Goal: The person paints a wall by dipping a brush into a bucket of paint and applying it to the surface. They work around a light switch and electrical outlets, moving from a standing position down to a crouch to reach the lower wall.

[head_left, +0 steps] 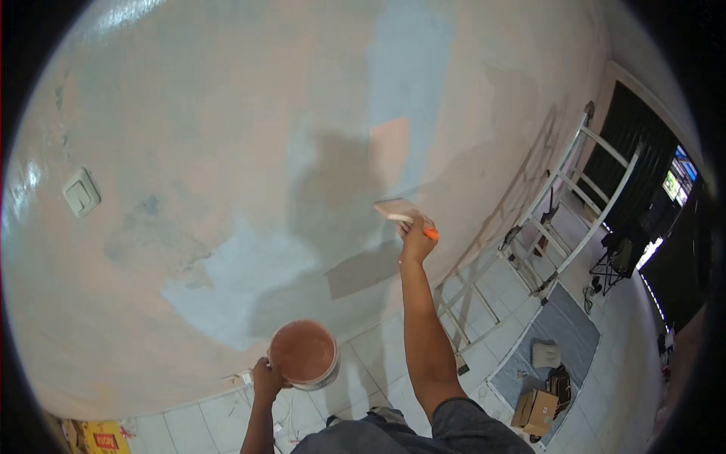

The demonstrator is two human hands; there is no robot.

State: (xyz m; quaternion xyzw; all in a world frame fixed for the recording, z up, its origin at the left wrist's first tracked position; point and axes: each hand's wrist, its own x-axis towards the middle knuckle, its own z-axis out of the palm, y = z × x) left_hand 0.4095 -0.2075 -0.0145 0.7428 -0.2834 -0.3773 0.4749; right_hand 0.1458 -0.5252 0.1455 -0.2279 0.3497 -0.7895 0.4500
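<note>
In my left hand is the side of a round paint bucket, held low in front of the wall. Pinkish-brown paint shows inside it. My right hand is stretched forward, its fingers wrapped round the handle of a wide paintbrush with an orange end. The bristles point left, right at the wall. Around the brush the wall carries uneven pink, pale blue and grey-green patches, including a fresher pink block above it. My arm's shadow falls over this area.
A metal stepladder stands to the right against the wall side. Beyond its foot, a grey sheet on the tiled floor bears a cardboard box and a bag. A light switch is on the wall at left; a yellow package lies below.
</note>
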